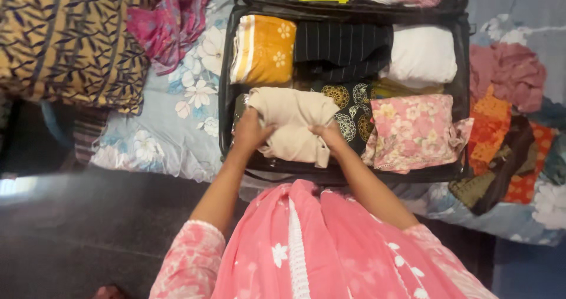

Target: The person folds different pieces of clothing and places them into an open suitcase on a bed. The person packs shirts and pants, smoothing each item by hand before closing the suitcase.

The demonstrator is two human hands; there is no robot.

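On the bed (177, 128), spread with a pale blue floral sheet, an open black suitcase (226, 86) lies packed with folded clothes. Far left, a yellow-and-black leaf-print cloth (71, 39) is heaped beside a crumpled magenta garment (171, 19). Inside the case, at the back left, sits a folded orange-and-white floral piece (262, 48), then a black pinstriped one (342, 48), then a white bundle (421, 54). In the front left corner of the case lies a folded beige garment (295, 125). The left hand (250, 132) presses on its left edge, fingers curled closed over the cloth; the right hand (329, 137) grips its right edge, fingers likewise closed on the fabric. Just beside the right hand is a black cloth with gold circular motifs (351, 113), and next to that a pink floral folded piece (413, 131) filling the front right corner. Right of the suitcase, on the bed, loose clothes are piled: a dusty-rose garment (510, 75) above an orange printed one (489, 128). The person wears a pink dress with white flowers (318, 246).
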